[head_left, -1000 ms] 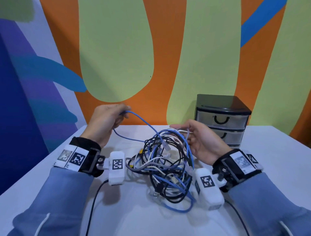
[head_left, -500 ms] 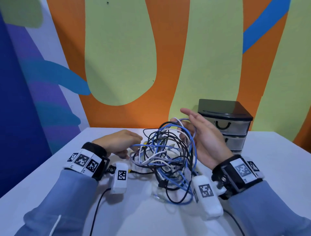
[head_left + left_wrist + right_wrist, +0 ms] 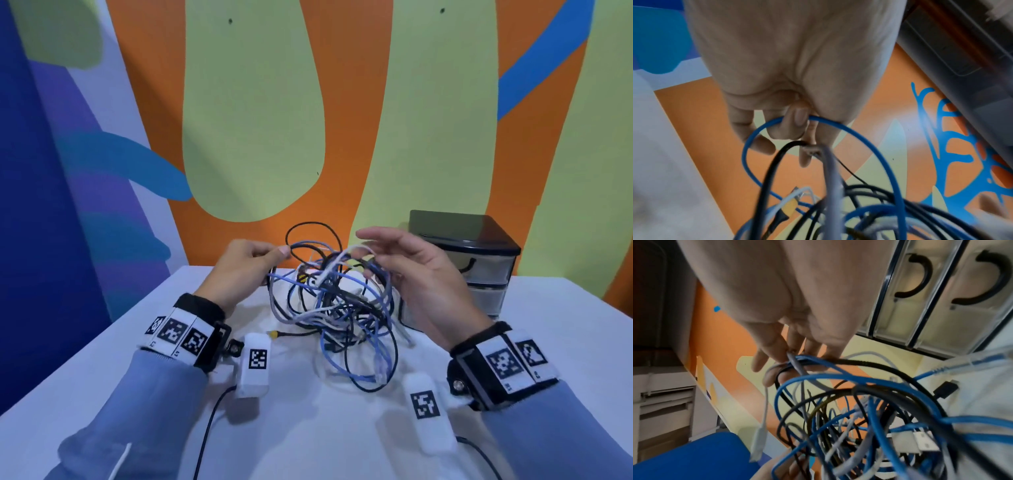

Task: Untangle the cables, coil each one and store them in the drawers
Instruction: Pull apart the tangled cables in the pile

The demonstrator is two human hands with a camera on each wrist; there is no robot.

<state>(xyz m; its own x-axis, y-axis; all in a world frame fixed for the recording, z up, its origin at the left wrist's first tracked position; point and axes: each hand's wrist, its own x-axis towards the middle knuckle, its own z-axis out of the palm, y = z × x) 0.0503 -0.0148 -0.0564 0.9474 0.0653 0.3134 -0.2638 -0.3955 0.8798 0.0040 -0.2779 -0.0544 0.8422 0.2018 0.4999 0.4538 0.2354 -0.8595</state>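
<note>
Both hands risen, left fingers pinching cables, right fingers loosely hooking strands.

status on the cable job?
Left hand pinches blue and black strands. Right hand lifts loops on hooked fingers. Cable tangle unsorted. Drawers closed.

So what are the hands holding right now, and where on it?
Both hold the cable tangle by its upper loops: the left hand pinches a blue cable and black strands, and the right hand has several loops hooked over its fingers.
</note>
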